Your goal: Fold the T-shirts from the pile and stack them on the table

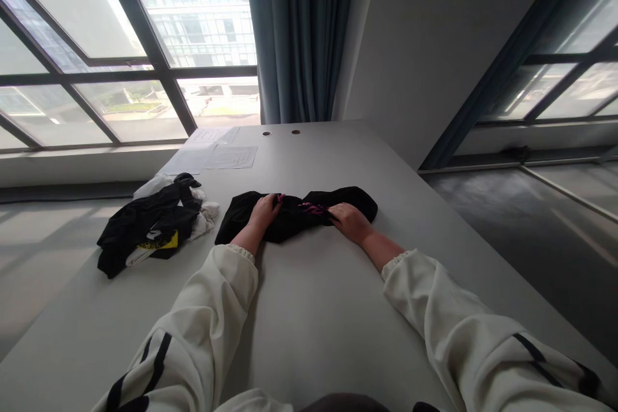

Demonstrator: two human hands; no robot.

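A black garment [290,222] with a pink print lies bunched across the middle of the white table, its exact kind hard to make out. My left hand [263,214] grips its left part, thumb and fingers closed on the cloth near a bit of pink. On the right side, my right hand [351,222] has its fingers closed on the fabric beside the pink print. Part of the cloth is hidden beneath both hands.
A heap of black and white clothes [149,225] with a yellow patch sits at the table's left edge. Paper sheets [232,157] lie at the far left, near two cable holes [296,132]. Beyond the table [309,309] hang blue curtains [302,38] by the windows.
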